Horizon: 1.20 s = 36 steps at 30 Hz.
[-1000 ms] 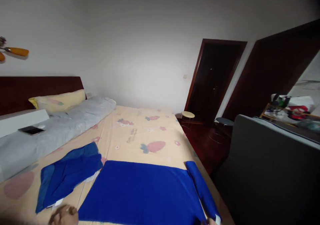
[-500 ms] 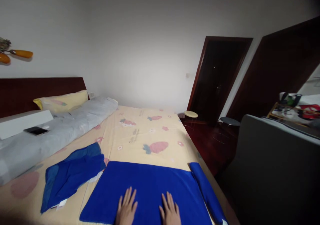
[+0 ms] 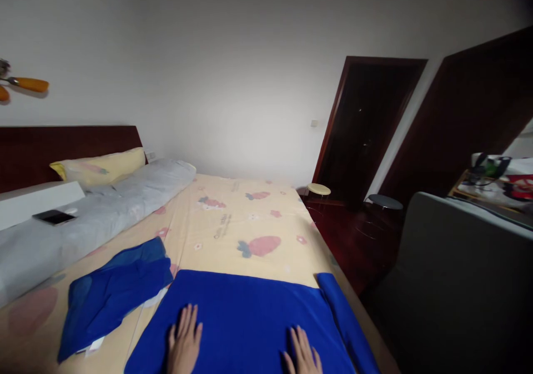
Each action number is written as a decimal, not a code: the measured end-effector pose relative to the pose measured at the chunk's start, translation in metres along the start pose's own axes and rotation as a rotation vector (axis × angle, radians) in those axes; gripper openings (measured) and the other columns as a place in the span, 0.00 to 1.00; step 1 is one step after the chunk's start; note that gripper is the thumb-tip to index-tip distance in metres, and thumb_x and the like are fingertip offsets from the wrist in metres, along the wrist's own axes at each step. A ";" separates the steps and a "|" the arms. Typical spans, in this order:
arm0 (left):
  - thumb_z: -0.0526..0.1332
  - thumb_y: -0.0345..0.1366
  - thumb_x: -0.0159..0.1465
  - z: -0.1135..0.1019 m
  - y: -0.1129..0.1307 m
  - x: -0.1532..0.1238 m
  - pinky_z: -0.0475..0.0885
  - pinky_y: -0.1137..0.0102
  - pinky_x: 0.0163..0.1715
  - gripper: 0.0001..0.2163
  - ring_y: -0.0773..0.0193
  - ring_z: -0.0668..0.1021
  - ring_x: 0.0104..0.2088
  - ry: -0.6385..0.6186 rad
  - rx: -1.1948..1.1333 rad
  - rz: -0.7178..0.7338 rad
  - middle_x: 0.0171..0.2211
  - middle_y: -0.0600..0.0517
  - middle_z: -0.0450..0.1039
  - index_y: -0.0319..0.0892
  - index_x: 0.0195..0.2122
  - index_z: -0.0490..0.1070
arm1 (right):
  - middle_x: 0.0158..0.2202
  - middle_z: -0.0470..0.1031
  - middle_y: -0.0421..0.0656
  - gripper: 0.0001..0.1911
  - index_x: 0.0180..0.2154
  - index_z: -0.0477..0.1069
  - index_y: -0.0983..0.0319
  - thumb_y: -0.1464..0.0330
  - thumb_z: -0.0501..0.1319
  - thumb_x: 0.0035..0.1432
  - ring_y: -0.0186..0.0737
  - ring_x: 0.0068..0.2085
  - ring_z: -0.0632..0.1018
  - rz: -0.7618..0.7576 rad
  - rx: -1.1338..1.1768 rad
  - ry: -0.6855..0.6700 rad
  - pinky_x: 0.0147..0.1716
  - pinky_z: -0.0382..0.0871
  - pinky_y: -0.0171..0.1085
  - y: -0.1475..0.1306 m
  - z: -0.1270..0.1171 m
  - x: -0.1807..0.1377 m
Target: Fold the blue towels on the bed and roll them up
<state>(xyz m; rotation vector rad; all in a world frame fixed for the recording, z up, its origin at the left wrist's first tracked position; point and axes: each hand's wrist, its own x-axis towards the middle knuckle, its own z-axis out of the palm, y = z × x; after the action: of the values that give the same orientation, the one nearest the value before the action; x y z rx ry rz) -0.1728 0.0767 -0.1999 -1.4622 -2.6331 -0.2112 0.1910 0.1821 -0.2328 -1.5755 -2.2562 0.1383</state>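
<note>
A blue cloth, perhaps a towel, lies spread flat at the near end of the bed. My left hand rests palm down on its left part, fingers stretched out. On the right part lies my right hand, also flat with its fingers apart and its wrist cut off by the frame's lower edge. Along the cloth's right side runs a rolled blue cloth. A second blue cloth, crumpled and with a white label, lies to the left of the spread one.
The bed sheet is cream with a carrot-like print. A grey bolster-like bundle, a phone, a white box and a yellow pillow are by the headboard. A dark grey panel stands at the right, near two stools.
My hands have slid apart over the blue cloth, the left one leftward and the right one rightward. The view has shifted slightly.
</note>
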 end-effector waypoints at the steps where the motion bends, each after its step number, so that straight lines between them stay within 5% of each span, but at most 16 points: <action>1: 0.39 0.43 0.68 0.000 0.026 0.006 0.53 0.55 0.64 0.26 0.58 0.53 0.68 -0.015 -0.047 0.068 0.68 0.52 0.49 0.46 0.66 0.50 | 0.66 0.56 0.45 0.32 0.63 0.55 0.53 0.48 0.44 0.63 0.51 0.65 0.62 -0.077 0.025 -0.048 0.59 0.64 0.55 -0.021 0.007 0.012; 5: 0.39 0.40 0.68 0.002 0.106 0.033 0.53 0.58 0.66 0.25 0.62 0.53 0.68 -0.161 -0.202 0.271 0.69 0.55 0.45 0.47 0.67 0.46 | 0.66 0.54 0.44 0.30 0.64 0.50 0.51 0.50 0.45 0.64 0.49 0.65 0.61 -0.304 0.091 -0.164 0.59 0.65 0.54 -0.084 0.036 0.058; 8: 0.39 0.42 0.68 0.006 0.110 0.065 0.51 0.56 0.66 0.26 0.62 0.51 0.69 -0.282 -0.187 0.281 0.69 0.55 0.42 0.47 0.67 0.44 | 0.65 0.55 0.42 0.29 0.63 0.50 0.48 0.50 0.46 0.64 0.49 0.64 0.62 -0.375 0.111 -0.201 0.59 0.65 0.54 -0.081 0.044 0.087; 16: 0.39 0.50 0.66 0.022 -0.044 0.147 0.47 0.52 0.66 0.29 0.59 0.48 0.70 -0.239 0.061 -0.001 0.70 0.53 0.39 0.48 0.68 0.42 | 0.68 0.49 0.46 0.36 0.64 0.52 0.58 0.47 0.45 0.61 0.48 0.68 0.52 0.125 -0.099 -0.098 0.65 0.53 0.54 0.094 0.005 0.134; 21: 0.36 0.50 0.67 0.033 -0.077 0.156 0.49 0.53 0.65 0.29 0.63 0.46 0.70 -0.243 0.055 -0.031 0.71 0.54 0.37 0.47 0.68 0.38 | 0.69 0.46 0.47 0.40 0.66 0.48 0.63 0.45 0.41 0.61 0.46 0.69 0.50 0.140 -0.082 -0.109 0.66 0.51 0.50 0.135 0.003 0.137; 29: 0.40 0.40 0.67 0.008 -0.024 0.150 0.47 0.50 0.65 0.27 0.58 0.51 0.69 -0.106 0.220 -0.106 0.70 0.47 0.43 0.43 0.67 0.48 | 0.66 0.56 0.52 0.41 0.62 0.58 0.66 0.44 0.40 0.61 0.53 0.67 0.58 0.059 -0.194 0.097 0.64 0.55 0.56 0.117 0.019 0.141; 36: 0.40 0.44 0.69 0.013 0.067 0.118 0.51 0.54 0.66 0.26 0.59 0.51 0.69 -0.113 -0.084 0.358 0.69 0.55 0.42 0.49 0.67 0.42 | 0.66 0.57 0.45 0.32 0.63 0.56 0.58 0.49 0.46 0.63 0.48 0.65 0.61 -0.096 -0.049 0.036 0.63 0.61 0.52 0.013 0.037 0.139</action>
<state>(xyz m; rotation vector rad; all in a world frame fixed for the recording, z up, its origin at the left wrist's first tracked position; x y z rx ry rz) -0.1785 0.2127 -0.1880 -1.9929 -2.4112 -0.2099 0.1476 0.3199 -0.2358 -1.4779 -2.3188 0.0286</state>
